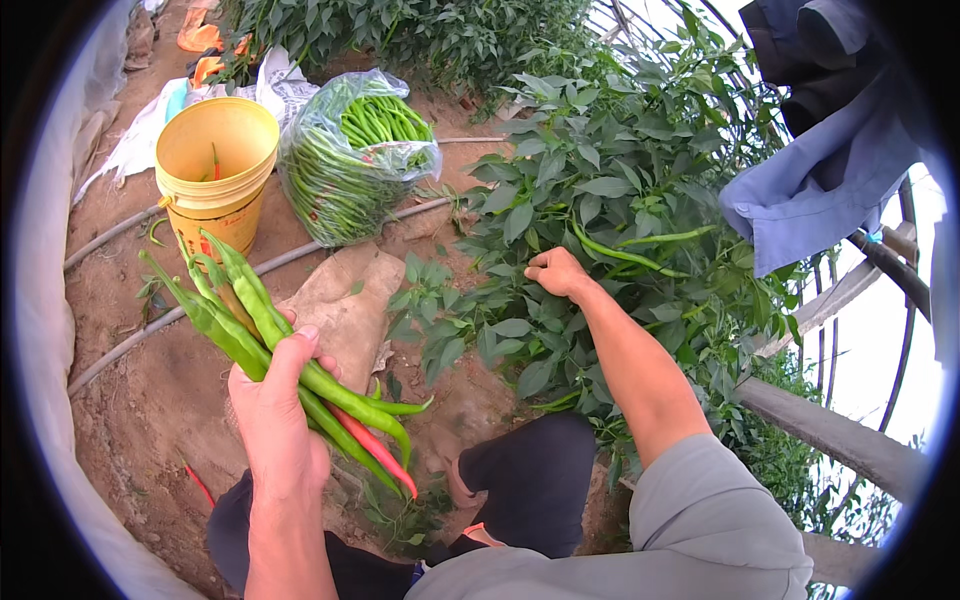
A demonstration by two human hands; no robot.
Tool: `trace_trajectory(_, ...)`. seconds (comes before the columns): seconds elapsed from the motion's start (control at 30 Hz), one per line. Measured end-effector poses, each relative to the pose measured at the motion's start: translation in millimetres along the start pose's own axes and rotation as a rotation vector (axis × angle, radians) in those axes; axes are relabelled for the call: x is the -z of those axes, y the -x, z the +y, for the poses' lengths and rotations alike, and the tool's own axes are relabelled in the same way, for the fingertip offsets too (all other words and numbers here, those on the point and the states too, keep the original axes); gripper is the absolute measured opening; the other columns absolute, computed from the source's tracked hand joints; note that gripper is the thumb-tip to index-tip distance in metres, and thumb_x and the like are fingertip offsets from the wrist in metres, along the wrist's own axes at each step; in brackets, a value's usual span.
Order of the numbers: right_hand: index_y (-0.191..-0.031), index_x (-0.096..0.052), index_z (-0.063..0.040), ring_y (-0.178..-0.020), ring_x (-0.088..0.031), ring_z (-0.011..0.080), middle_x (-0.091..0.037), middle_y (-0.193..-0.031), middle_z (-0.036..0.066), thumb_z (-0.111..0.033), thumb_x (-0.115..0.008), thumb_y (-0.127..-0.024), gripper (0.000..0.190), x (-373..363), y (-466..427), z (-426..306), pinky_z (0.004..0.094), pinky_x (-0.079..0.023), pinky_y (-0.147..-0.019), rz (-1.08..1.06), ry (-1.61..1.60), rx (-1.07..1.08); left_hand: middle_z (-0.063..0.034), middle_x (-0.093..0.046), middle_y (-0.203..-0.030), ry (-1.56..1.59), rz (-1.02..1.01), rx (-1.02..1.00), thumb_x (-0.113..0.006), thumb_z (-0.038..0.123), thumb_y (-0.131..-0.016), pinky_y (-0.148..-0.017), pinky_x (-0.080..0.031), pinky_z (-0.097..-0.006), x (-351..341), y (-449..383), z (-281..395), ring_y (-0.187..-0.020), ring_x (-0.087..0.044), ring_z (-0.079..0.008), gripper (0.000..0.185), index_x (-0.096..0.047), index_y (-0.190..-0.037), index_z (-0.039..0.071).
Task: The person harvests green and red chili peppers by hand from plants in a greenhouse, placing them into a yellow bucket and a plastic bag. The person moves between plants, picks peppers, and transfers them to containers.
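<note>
My left hand point(285, 405) is closed around a bunch of long chili peppers point(244, 300), mostly green with one red pepper point(375, 450) pointing down towards me. Their stem ends fan out above my thumb. On the other side, my right hand point(556, 271) reaches into a leafy pepper plant point(555, 180). Its fingers are bent among the leaves, and what lies at the fingertips is hidden. Just right of that hand, long green peppers point(626, 253) hang on the plant.
A yellow bucket point(217, 124) with a few peppers inside stands beside a clear plastic bag point(352, 165) full of green peppers. A grey hose point(142, 334) crosses the soil. Blue-grey clothing point(825, 172) hangs at upper right, above a beam point(825, 431). Plastic sheeting point(52, 300) lines the left.
</note>
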State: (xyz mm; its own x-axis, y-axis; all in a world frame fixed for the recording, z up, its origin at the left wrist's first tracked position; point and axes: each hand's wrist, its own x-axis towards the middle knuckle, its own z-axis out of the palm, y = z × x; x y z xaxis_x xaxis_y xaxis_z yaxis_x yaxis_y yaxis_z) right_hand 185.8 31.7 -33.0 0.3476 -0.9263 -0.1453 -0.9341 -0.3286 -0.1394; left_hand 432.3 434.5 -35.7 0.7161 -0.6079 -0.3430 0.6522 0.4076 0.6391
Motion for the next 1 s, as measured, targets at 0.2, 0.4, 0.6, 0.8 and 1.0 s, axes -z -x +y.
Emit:
trace_trajectory(0.2,-0.137,-0.067,-0.002,-0.113,-0.071,0.0293,-0.072,-0.128,0.017,-0.021,-0.064,-0.101,0.041,-20,-12,32,0.0424,-0.056,-0.093,0.083,-0.394,-0.101,-0.0041,-0.063,-0.094,-0.035,-0.007,-0.004,-0.074,0.01,-0.089,-0.068,-0.052,-0.0293,-2,-2,-5,-0.077,-0.063,-0.0148,0.034,-0.06,-0.119,0.003)
trace_trajectory(0.4,-0.162,-0.03,-0.012,-0.119,-0.062,0.0274,-0.054,-0.148,0.011,-0.013,-0.046,-0.108,0.057,-17,-28,-2,0.0471,-0.056,-0.095,-0.079,-1.023,-0.21,-0.0045,-0.063,-0.093,-0.035,0.022,-0.025,-0.075,0.009,-0.088,-0.07,-0.052,-0.0287,1,-2,-6,-0.076,-0.062,-0.0151,0.035,-0.06,-0.119,0.002)
trace_trajectory(0.6,-0.138,-0.053,-0.011,-0.099,-0.065,0.0213,-0.064,-0.123,0.006,-0.028,-0.054,-0.111,0.032,-17,-46,-17,0.0389,-0.057,-0.082,0.168,-1.401,-0.196,-0.004,-0.063,-0.092,-0.028,0.019,-0.031,-0.075,0.01,-0.088,-0.069,-0.052,-0.0284,-1,-1,-8,-0.075,-0.062,-0.0148,0.034,-0.06,-0.118,0.003)
trace_trajectory(0.8,-0.127,-0.062,-0.015,-0.089,-0.064,0.0166,-0.065,-0.11,0.003,-0.023,-0.06,-0.108,0.021,-20,-37,-26,0.0338,-0.054,-0.072,0.24,-1.578,-0.192,-0.0027,-0.062,-0.092,-0.042,-0.015,-0.031,-0.076,0.011,-0.088,-0.066,-0.051,-0.0276,-1,-7,-13,-0.075,-0.062,-0.0133,0.033,-0.06,-0.117,0.005)
trace_trajectory(1.0,-0.123,-0.063,-0.01,-0.094,-0.063,0.0176,-0.065,-0.109,0.004,-0.009,-0.057,-0.104,0.02,-11,-24,-16,0.0364,-0.057,-0.086,0.18,-1.807,-0.041,-0.0025,-0.062,-0.093,-0.04,-0.003,-0.013,-0.077,0.011,-0.088,-0.067,-0.052,-0.0276,-7,-9,-15,-0.075,-0.062,-0.0135,0.034,-0.061,-0.117,0.004)
